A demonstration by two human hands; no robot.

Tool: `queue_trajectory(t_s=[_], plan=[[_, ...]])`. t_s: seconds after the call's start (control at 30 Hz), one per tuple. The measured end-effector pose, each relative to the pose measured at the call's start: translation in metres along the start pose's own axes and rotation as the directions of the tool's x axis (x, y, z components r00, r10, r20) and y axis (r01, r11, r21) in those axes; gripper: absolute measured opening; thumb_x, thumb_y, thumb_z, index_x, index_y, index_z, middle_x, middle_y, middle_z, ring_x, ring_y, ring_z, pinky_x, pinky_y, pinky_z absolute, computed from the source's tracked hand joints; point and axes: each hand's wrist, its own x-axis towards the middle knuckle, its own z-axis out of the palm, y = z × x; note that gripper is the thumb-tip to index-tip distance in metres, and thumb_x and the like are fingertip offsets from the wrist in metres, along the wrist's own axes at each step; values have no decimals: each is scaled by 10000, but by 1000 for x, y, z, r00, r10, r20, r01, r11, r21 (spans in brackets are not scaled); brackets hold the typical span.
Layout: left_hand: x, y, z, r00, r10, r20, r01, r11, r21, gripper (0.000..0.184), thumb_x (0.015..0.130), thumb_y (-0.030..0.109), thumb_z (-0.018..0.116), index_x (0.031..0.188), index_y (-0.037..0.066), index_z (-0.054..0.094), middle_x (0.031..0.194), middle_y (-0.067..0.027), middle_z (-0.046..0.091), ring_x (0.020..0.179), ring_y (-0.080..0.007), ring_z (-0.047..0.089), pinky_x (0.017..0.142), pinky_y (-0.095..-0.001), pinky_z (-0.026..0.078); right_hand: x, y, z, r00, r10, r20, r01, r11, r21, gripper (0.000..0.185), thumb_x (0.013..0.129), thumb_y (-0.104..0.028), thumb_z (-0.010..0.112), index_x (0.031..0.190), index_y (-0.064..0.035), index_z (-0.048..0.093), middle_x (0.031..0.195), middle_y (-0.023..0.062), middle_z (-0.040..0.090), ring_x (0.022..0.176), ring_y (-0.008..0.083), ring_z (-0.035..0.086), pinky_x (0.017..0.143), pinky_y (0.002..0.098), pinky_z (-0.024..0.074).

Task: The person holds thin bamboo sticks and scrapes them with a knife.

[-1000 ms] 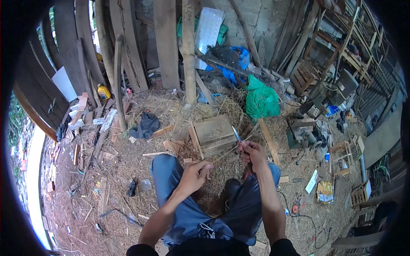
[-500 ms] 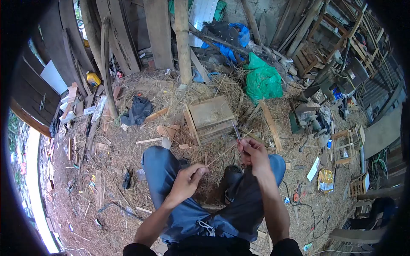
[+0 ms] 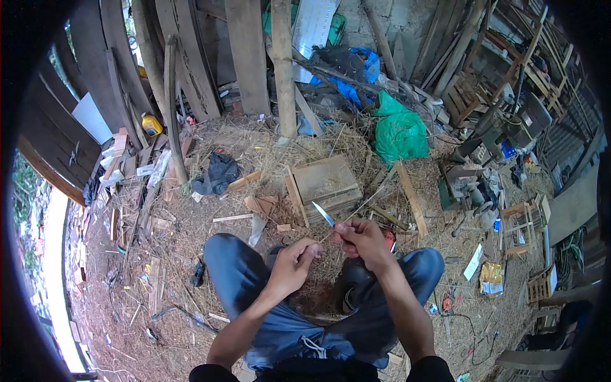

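Observation:
My right hand [image 3: 364,240] is closed round a knife [image 3: 323,214], whose bright blade points up and to the left. A thin strip [image 3: 366,202] of cane or wood passes by the fingers of that hand and slants up to the right. The fingers of my left hand [image 3: 294,262] are pinched together on the strip's lower end, close to my right hand. Both hands are above my bent knees. Just beyond them a wooden box [image 3: 326,182] sits on the straw-covered ground. The knife's handle is hidden in my right hand.
A green plastic bag [image 3: 401,135] lies behind the box, right of a wooden post [image 3: 284,76]. Dark cloth [image 3: 217,173] and a yellow bottle [image 3: 151,124] are on the left. A loose plank [image 3: 411,197], a wooden frame [image 3: 519,226] and a gold packet [image 3: 492,279] lie to the right.
The knife blade has swung from near upright to a leftward slant. My right hand has come nearer to my left hand, and more of the strip shows beyond it. The knees are wider apart.

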Motion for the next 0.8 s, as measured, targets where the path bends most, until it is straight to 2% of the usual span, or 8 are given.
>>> queue_trajectory(t_s=[0.17, 0.23, 0.33, 0.4, 0.43, 0.67, 0.73, 0.8], plan=[[4, 14, -8, 1000, -3, 7, 3, 1000, 21, 167, 939, 129, 482, 957, 0, 586, 743, -81, 613, 654, -107, 535, 627, -257, 430, 4, -14, 0, 999, -16, -28, 15, 999, -38, 207, 900, -186, 593, 791, -10, 596, 623, -13, 527, 463, 40, 364, 421, 204, 270], [4, 11, -10, 999, -17, 32, 14, 995, 100, 173, 942, 134, 478, 953, 3, 590, 763, -68, 627, 667, -107, 548, 640, -252, 435, 7, -10, -9, 1000, -30, 2, 31, 998, -51, 181, 907, -175, 577, 876, 3, 579, 683, 12, 562, 467, 28, 371, 405, 183, 272], [-1, 7, -11, 997, -69, 40, 65, 992, 108, 182, 942, 153, 505, 932, 1, 606, 792, -30, 629, 742, -73, 535, 695, -238, 427, 10, -12, -29, 993, -70, -98, 69, 997, -14, 168, 902, -166, 584, 852, -7, 605, 639, -8, 527, 462, 43, 364, 416, 206, 266], [-8, 9, -15, 997, -70, 26, 67, 994, 83, 184, 942, 154, 505, 928, 1, 606, 793, -30, 629, 746, -73, 538, 696, -237, 427, 14, -13, -57, 924, -172, -342, 180, 984, -8, 152, 904, -150, 574, 910, -1, 605, 691, 2, 552, 472, 45, 373, 412, 204, 272], [-10, 11, -17, 998, -67, 8, 67, 996, 58, 186, 943, 155, 504, 924, 0, 606, 793, -30, 629, 749, -73, 541, 698, -236, 427, 11, -13, -64, 922, -175, -345, 183, 983, -9, 152, 904, -150, 574, 910, -1, 605, 691, 2, 552, 472, 45, 373, 412, 204, 272], [4, 4, 4, 999, -31, 8, 31, 999, -27, 168, 942, 139, 501, 930, 2, 595, 779, -29, 614, 724, -66, 514, 681, -228, 416, -2, 11, -16, 960, -150, -238, 178, 979, 102, 149, 917, -149, 550, 962, -14, 596, 762, 29, 597, 469, 57, 390, 414, 205, 291], [2, 6, 2, 992, -121, 45, 116, 988, 102, 171, 941, 129, 482, 964, -6, 583, 780, -77, 633, 702, -103, 566, 674, -259, 448, -4, 22, 1, 993, -97, -63, 106, 981, 162, 147, 917, -153, 552, 936, -11, 589, 756, 28, 600, 468, 57, 394, 415, 206, 293], [-3, 9, -3, 996, -80, 49, 77, 995, 63, 172, 941, 131, 482, 964, -7, 583, 792, -80, 634, 720, -110, 571, 687, -261, 448, -4, 14, -3, 997, -73, -40, 77, 992, 99, 144, 918, -152, 552, 925, -12, 586, 743, 25, 597, 466, 55, 393, 415, 207, 288]])
